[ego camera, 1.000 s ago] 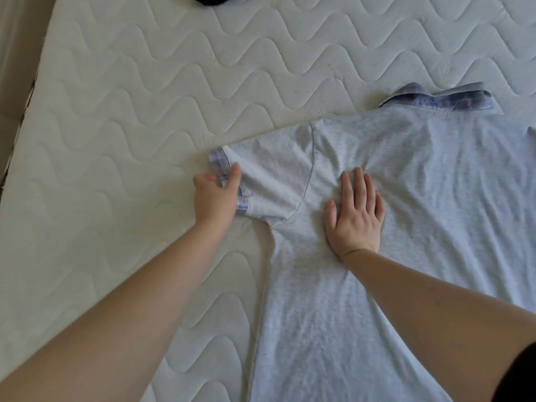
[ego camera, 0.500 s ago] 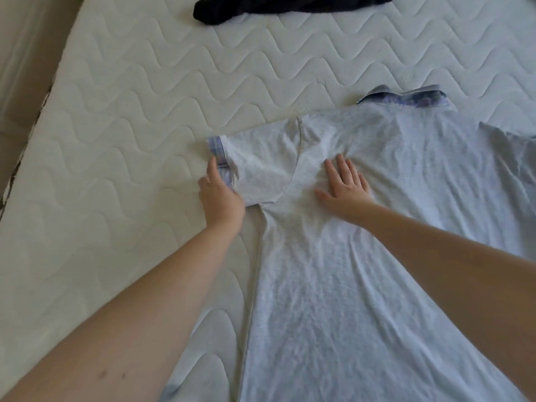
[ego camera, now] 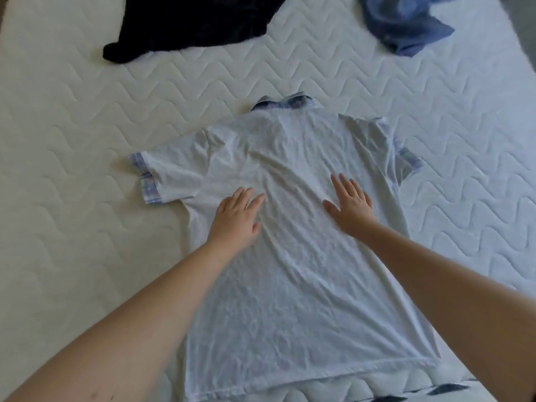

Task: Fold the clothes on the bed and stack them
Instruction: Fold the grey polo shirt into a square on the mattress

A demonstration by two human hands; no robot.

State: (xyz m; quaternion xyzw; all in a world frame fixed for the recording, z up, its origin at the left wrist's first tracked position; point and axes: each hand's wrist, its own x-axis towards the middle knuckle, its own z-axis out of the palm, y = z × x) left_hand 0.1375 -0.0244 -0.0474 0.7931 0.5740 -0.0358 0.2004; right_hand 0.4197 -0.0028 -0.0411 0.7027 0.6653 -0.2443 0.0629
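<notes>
Both hands lie flat on the pale grey shirt (ego camera: 290,256), with straight fingers and nothing grasped. The left hand (ego camera: 236,217) presses the cloth just right of the left sleeve (ego camera: 168,175), near the armpit seam. The right hand (ego camera: 349,206) presses the cloth on the right half of the back, with the fingers spread a little and pointing to the far side. The two hands are apart, and wrinkled cloth runs between them.

Around the shirt is the white quilted mattress (ego camera: 72,198) with wavy stitching. At the far left edge lies a black garment (ego camera: 188,21), crumpled. At the far right lies a blue garment (ego camera: 406,21), also crumpled. Both are well apart from the shirt and from the hands.

The shirt lies spread out in the middle of the mattress, back side up. Its collar (ego camera: 282,102), of blue checked cloth, is at the far end, and the hem is at the near end. The left sleeve lies flat and has a blue checked cuff. The right sleeve (ego camera: 403,158) is partly folded.
</notes>
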